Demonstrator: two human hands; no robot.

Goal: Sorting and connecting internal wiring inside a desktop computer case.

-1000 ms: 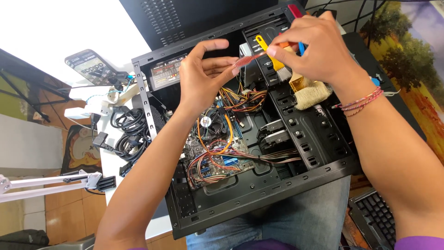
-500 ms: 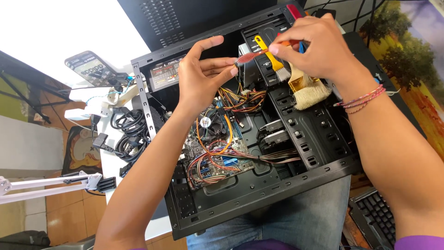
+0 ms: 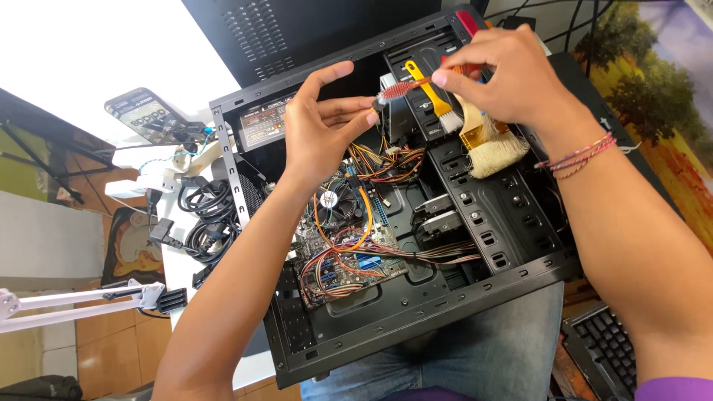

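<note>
Lying near-horizontal, red toothbrush (image 3: 416, 84) bristles point twd left hand (image 3: 321, 126).

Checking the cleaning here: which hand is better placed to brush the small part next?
Likely the right hand: it already holds the red brush, bristles at the left hand's fingertips, which pinch the part.

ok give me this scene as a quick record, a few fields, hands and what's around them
setting: open computer case seen from above, resting over the person's lap
left hand: left hand pinches a small dark part at its fingertips, over the case
right hand: right hand holds a red toothbrush, bristles against that part
inside case: motherboard with coloured cables, a yellow brush and a wide paintbrush
nearby: black cords, phone, keyboard
</note>
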